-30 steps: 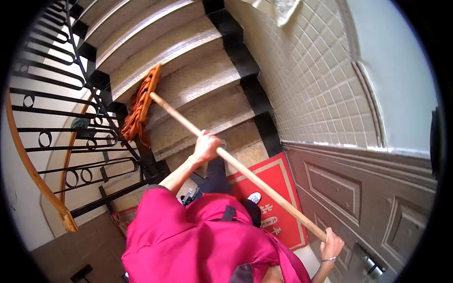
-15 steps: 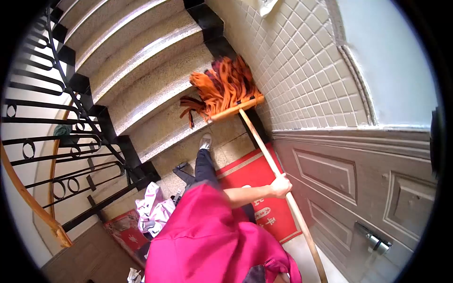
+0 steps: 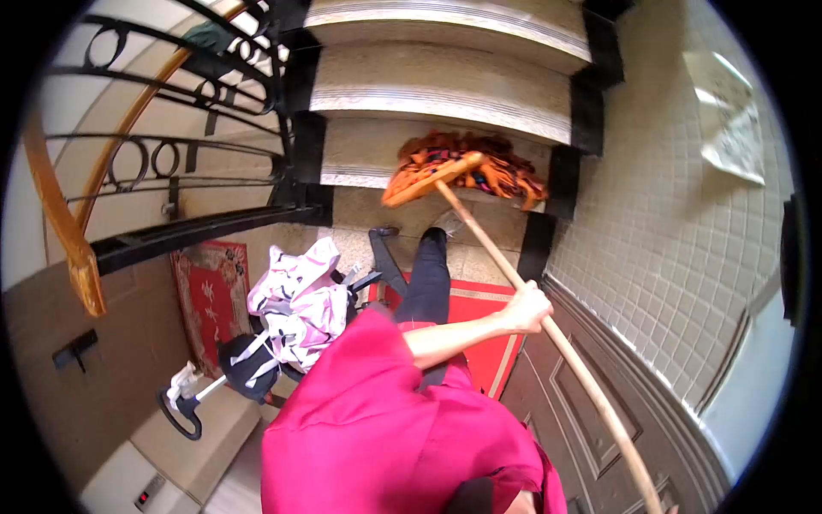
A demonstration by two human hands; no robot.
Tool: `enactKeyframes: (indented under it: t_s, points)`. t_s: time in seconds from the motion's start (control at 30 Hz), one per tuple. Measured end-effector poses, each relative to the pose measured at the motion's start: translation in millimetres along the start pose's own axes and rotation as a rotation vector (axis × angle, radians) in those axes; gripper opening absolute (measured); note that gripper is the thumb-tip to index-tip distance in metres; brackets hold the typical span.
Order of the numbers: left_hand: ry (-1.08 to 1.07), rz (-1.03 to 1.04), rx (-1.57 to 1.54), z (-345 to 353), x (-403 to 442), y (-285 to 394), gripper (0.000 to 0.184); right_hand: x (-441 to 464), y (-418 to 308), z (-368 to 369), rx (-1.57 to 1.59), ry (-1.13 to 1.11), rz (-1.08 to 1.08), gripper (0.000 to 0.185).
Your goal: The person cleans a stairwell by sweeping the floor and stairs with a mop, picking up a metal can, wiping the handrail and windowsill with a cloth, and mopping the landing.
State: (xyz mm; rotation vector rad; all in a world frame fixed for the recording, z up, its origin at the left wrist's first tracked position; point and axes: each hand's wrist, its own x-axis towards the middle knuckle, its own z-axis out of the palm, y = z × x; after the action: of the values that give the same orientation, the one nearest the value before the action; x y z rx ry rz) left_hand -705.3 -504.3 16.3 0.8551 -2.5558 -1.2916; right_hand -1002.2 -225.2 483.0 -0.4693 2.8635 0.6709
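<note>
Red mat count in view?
2. One red mat lies left of the pale pink bundle; the other mat lies beside the panelled door, partly hidden by the person's pink top. More could be hidden behind it.

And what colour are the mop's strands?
Mop strands: mostly orange, with some darker strips; the head view shows them.

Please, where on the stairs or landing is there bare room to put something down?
The step above the mop head looks bare between its black borders. A smaller patch lies one step lower, between mop head and railing-side border. Pink-and-white cloth and the legs crowd the landing.
</note>
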Motion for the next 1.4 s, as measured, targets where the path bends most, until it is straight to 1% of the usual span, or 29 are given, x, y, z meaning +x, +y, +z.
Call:
enactKeyframes:
  t_s: [0.03,0.07,0.1,0.13,0.17,0.2,0.23,0.27,0.3,0.4,0.5,0.57,0.63,0.67,0.7,0.8,0.87,0.93,0.97,1.03,1.07,1.1,1.13,1.17,1.23,1.3,1.33,1.37,1.4]
  points:
    - [0.058,-0.073,0.009,-19,-12,-15,0.015,12,-52,-10,0.287,0.059,0.229,0.023]
    - [0.207,-0.125,0.002,-31,-26,-35,0.016,54,-61,-3,-0.050,0.286,-0.386,0.025]
    - [0.357,-0.171,-0.004,-39,-40,-59,0.017,79,-92,2,-0.397,0.509,-0.994,0.038]
    - [0.549,-0.158,0.049,-44,-52,-89,0.015,98,-118,14,-0.400,0.632,-1.094,0.038]
    - [0.475,-0.271,0.168,-66,-64,-114,0.012,102,-182,19,-0.400,0.752,-1.190,0.039]
    - [0.576,-0.344,0.284,-79,-75,-139,0.009,76,-249,21,-0.315,0.767,-1.129,0.028]
    - [0.750,-0.381,0.264,-88,-88,-167,0.011,53,-306,13,-0.236,0.897,-1.294,0.023]
    - [0.949,-0.362,0.194,-95,-98,-193,0.017,31,-342,9,-0.202,0.858,-1.333,0.022]
    - [0.741,-0.538,0.341,-117,-110,-191,0.019,21,-356,8,-0.167,0.821,-1.355,0.022]
    - [0.701,-0.381,0.361,-122,-106,-174,0.014,24,-315,12,-0.185,0.795,-1.290,0.021]
    - [0.543,-0.236,0.336,-111,-79,-126,0.012,12,-231,21,-0.199,0.642,-1.112,0.024]
    - [0.440,-0.141,0.285,-100,-69,-90,0.011,-5,-160,41,-0.186,0.526,-0.930,0.033]
    - [0.288,-0.057,0.287,-79,-62,-62,0.011,-31,-102,59,-0.123,0.481,-0.887,0.038]
    - [0.206,-0.017,0.309,-67,-59,-46,0.014,-45,-52,77,-0.182,0.311,-0.678,0.042]
    - [0.188,0.030,0.253,-61,-53,-14,0.016,-62,-16,88,-0.152,0.299,-0.623,0.046]
    - [-0.004,0.226,0.180,-3,-40,34,0.014,-132,70,125,-0.128,0.239,-0.344,0.038]
    - [-0.235,0.289,0.257,47,-31,60,0.013,-181,108,150,-0.163,0.132,-0.233,0.026]
    - [-0.334,0.395,0.244,103,-25,75,0.012,-227,134,184,-0.108,0.022,-0.151,0.032]
    - [-0.369,0.445,0.230,136,-27,79,0.011,-248,151,215,-0.204,-0.024,-0.109,0.030]
    - [-0.554,0.468,0.508,199,-44,92,0.010,-279,153,243,-0.126,-0.077,-0.119,0.014]
    - [-0.619,0.514,0.508,221,-61,101,0.009,-304,183,279,-0.086,-0.058,-0.006,0.006]
    - [-0.689,0.557,0.505,238,-84,113,0.009,-331,210,292,-0.172,-0.155,-0.003,0.017]
    - [-0.864,0.521,0.434,244,-105,129,0.012,-357,230,313,-0.106,-0.266,0.135,0.021]
    - [-0.964,0.560,0.479,241,-126,147,0.015,-382,245,335,-0.169,-0.361,0.203,0.019]
    - [-0.974,0.630,0.405,260,-165,135,0.017,-427,257,370,-0.131,-0.382,0.230,0.017]
    - [-1.078,0.548,0.426,227,-162,157,0.020,-457,252,404,-0.097,-0.366,0.316,0.010]
    - [-1.028,0.616,0.393,230,-163,144,0.023,-471,252,428,-0.093,-0.325,0.299,0.010]
    - [-1.035,0.625,0.409,218,-153,146,0.021,-495,257,470,-0.093,-0.181,0.347,0.008]
    - [-1.043,0.633,0.421,201,-139,153,0.019,-494,247,473,-0.064,-0.295,0.384,0.006]
